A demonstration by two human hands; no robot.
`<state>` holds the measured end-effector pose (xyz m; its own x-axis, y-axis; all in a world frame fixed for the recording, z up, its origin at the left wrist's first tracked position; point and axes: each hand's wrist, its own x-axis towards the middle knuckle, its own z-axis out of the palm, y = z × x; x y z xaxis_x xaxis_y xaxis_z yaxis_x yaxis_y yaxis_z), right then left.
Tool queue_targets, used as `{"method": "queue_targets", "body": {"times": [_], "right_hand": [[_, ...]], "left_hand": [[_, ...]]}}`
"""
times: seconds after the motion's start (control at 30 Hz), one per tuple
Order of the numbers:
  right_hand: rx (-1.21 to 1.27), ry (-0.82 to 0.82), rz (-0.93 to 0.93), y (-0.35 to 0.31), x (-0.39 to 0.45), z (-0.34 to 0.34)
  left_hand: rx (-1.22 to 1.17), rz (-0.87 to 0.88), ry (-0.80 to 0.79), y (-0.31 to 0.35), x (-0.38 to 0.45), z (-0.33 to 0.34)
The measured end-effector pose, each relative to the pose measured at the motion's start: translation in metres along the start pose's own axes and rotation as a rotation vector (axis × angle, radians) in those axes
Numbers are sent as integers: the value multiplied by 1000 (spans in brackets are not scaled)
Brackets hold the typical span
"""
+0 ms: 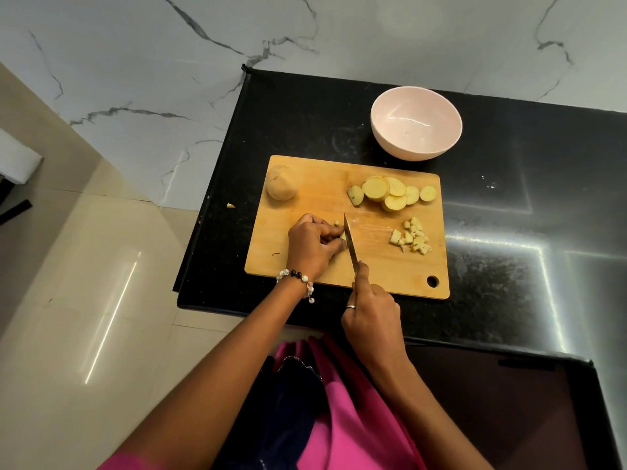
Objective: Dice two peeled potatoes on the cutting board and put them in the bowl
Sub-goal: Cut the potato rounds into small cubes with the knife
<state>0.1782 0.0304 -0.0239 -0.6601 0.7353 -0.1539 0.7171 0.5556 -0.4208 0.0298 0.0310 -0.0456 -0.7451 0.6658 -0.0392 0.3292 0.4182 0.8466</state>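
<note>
From my head camera: my left hand (314,244) pinches a slice on the cutting board (373,262); my right hand (371,317) grips the knife (351,244). I should tuck fingertips back. Slices (390,193) at one o'clock, bowl (416,144) beyond.

Cutting board (305,266) on the counter (509,232), bowl (416,123) behind it.
On the board: whole potato (281,183) upper left, slices (390,193) upper right, diced pieces (412,236) right.

Single head-worn view: I look steeply down and forward from close above the tabletop (509,205), its near-left corner and left edge in frame, floor (101,266) beyond.
</note>
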Motion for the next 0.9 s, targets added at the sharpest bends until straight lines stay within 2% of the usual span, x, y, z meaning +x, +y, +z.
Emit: {"method": "queue_targets", "body": {"times": [0.2,0.33,0.5,0.73,0.9], "right_hand": [[-141,-17,-18,-15,8,4],[-208,34,-46,-16,7,10],[-247,-22,-74,-5,-22,7],[-121,72,-24,-1,-13,10],[28,76,37,10,-9,7]], "left_hand": [[12,-9,-2,0,2,0],[10,-11,16,1,1,1],[11,-15,37,0,2,2],[9,14,23,-2,-1,0],[-1,-3,4,0,-2,-4]]}}
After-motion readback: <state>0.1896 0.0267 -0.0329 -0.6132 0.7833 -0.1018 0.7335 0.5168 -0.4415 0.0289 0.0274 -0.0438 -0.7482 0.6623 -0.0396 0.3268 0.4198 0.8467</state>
